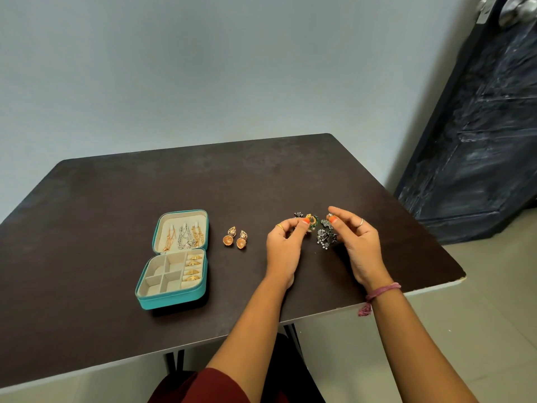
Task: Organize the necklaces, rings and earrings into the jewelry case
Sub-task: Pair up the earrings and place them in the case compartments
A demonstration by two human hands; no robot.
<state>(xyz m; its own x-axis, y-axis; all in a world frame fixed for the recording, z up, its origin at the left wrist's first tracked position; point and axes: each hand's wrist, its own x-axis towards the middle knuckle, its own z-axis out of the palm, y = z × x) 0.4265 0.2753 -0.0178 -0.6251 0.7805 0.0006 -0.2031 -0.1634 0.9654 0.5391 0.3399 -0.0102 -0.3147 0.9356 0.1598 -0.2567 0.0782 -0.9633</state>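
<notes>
While the earring pile [321, 231] sits right between my hands, the jewelry case [174, 261] is way off to my left.

Left hand [286, 245] pinches a green-gold earring [312, 221], right hand [356, 242] curls around something small, can't tell what. Case lies open, lid pointing away from me, long axis front-to-back, so lefty's nearer. Gold jhumkas [236, 239] wait between.

No text, label, brand, number or sign can be read anywhere here: none on the teal jewelry case [174, 298], none on the dark surface [116, 199], none on the wall or the door at far right.
</notes>
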